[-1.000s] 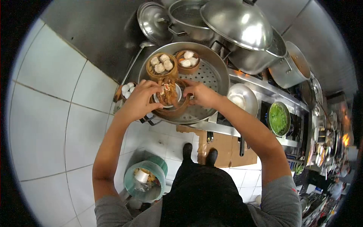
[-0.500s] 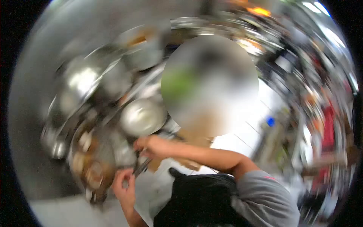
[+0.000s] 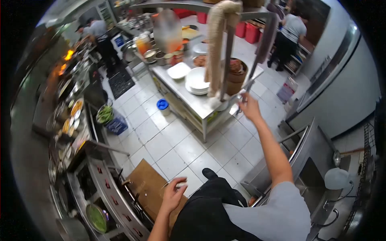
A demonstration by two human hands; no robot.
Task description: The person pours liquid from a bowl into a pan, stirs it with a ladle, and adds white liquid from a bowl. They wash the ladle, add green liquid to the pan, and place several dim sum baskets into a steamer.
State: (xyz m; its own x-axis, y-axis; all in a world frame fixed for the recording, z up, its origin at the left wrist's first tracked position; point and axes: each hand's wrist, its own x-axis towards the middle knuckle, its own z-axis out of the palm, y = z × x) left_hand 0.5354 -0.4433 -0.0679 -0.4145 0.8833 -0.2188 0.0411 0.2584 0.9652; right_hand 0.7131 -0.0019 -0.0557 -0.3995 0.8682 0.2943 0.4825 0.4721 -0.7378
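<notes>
- The tongs (image 3: 245, 89), thin and metal, are sitting in the right hand (image 3: 250, 107), whose fingers are clamping their lower end; the tips are pointing up toward the stacked steamer baskets (image 3: 234, 76).
- The right arm is stretching out across the tiled floor (image 3: 177, 140) to the near corner of the steel worktop (image 3: 193, 102).
- The baskets are standing on that worktop, just beside a stack of white plates (image 3: 197, 80) and a cloth-wrapped post (image 3: 219, 44).
- The left hand (image 3: 173, 195) is hanging low near the body, fingers loosely apart and holding nothing, above a cardboard sheet (image 3: 146, 186).
- Two people are standing well apart at the far ends of the kitchen.
</notes>
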